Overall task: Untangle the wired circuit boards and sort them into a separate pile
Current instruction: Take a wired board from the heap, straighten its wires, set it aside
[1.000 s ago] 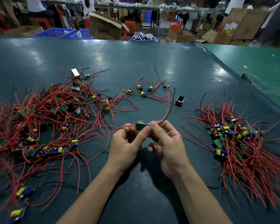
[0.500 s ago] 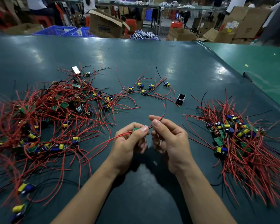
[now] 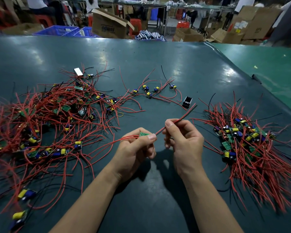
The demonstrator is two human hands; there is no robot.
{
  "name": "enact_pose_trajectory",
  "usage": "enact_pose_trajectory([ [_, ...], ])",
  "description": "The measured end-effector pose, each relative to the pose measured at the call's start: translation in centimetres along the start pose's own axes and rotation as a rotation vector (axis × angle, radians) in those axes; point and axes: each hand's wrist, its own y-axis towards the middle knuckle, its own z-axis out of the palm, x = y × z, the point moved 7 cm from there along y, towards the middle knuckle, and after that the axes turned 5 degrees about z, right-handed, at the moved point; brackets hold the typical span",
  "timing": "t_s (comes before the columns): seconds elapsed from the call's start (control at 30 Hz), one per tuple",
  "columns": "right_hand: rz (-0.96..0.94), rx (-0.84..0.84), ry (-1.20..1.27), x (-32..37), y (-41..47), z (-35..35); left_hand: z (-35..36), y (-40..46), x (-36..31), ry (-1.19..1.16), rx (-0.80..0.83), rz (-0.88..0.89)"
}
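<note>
L hand [image 3: 138,145] gripped small green circuit board [image 3: 143,134], thumb on top, fingers curled under; held above table near middle of front edge. R hand [image 3: 183,140] pinched the board's red/black wire pair [image 3: 178,121] betw. thumb and forefinger, other fingers loosely curled. Wire pair ran from board up and right through the pinch, free tips pointing toward far right corner, ending just short of small black part [image 3: 187,102]. Other red leads of same board trailed left toward the tangled heap [image 3: 45,118].

Tangled heap covered left half of table [image 3: 158,61], reaching left edge. Sorted pile [image 3: 247,142] lay by right edge, boards clustered, wires fanned toward front right corner. Small loose group of boards [image 3: 149,91] sat mid-table beyond the hands, apart from both piles.

Key relation: sorted pile lay to right of hands, R hand nearer. Board's long axis w/ wires ran left-front to right-back, roughly aimed at pile's far side. Judged: board looked about free of heap; next likely a transfer rightward. Left-trailing leads could snag heap wires, check slack first.
</note>
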Motion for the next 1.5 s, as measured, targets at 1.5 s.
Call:
enact_pose_trajectory([
  [1.5,-0.154,-0.244,-0.162,1.4,0.9,-3.2,-0.2,0.0,0.9,0.188,-0.01,0.041],
])
